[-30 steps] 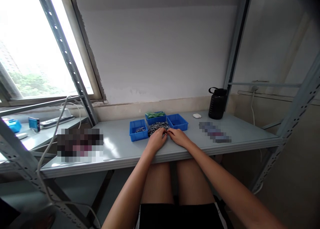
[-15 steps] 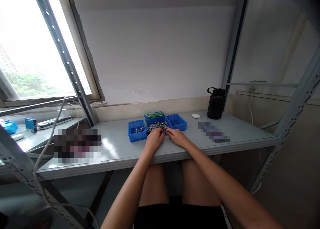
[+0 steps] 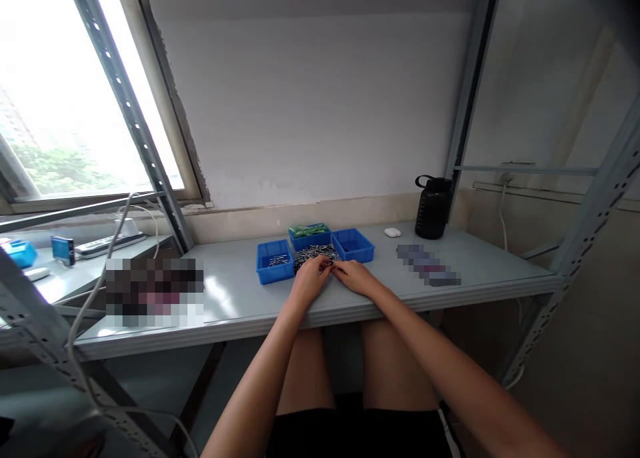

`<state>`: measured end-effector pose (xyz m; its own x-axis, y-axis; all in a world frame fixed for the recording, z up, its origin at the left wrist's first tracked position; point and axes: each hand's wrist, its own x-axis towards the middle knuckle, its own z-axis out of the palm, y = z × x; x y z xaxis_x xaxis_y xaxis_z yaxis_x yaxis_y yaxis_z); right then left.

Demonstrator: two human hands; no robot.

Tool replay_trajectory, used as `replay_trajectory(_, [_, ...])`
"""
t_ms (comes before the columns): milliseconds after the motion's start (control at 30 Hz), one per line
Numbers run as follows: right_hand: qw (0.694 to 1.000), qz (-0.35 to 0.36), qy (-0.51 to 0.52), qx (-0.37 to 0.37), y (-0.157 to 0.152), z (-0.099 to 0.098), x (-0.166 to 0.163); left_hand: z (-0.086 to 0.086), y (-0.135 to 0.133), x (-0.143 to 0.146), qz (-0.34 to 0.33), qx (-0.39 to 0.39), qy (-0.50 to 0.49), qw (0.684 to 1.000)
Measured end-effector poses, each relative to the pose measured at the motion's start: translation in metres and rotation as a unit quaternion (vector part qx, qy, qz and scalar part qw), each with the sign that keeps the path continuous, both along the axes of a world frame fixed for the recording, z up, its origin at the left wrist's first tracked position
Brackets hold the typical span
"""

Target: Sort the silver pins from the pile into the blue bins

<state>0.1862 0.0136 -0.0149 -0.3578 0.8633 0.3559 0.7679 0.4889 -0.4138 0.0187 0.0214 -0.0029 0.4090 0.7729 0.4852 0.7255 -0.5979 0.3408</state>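
Note:
A pile of small dark and silver metal pieces, like screws [image 3: 316, 252], lies between the blue bins. My left hand [image 3: 311, 279] rests at the pile's front edge, fingers bent and pinched. Close against it, my right hand [image 3: 354, 275] has its fingertips together too, almost meeting the left ones. Whatever sits between the fingertips is too small to make out. The left blue bin [image 3: 265, 275] holds some silver metal pieces. Green packets [image 3: 309, 231] fill the back blue bin [image 3: 311, 242]. At the right stands another blue bin [image 3: 361, 254], its contents mostly hidden.
On the grey table [image 3: 240, 258], a white earbud case [image 3: 393, 233] and a black water bottle [image 3: 432, 209] stand at the back right. Blurred-out items lie at both sides. A white cable [image 3: 83, 318] hangs by the left shelf post [image 3: 125, 98].
The fingertips of both hands have come slightly closer together at the front of the pile. The bins have stayed in place.

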Motion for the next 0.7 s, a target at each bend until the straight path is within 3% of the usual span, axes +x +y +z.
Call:
replay_trajectory(400, [0.997,-0.024,0.071,0.003,-0.0027,0.0019,-0.0012,0.003,-0.0046,0.0014,0.044,-0.014,0.032,0.998])
replay_trajectory(700, [0.996,-0.004,0.088,-0.002,-0.002,0.0022,-0.0009,0.002,-0.0045,0.0018,0.024,0.001,0.044,0.999])
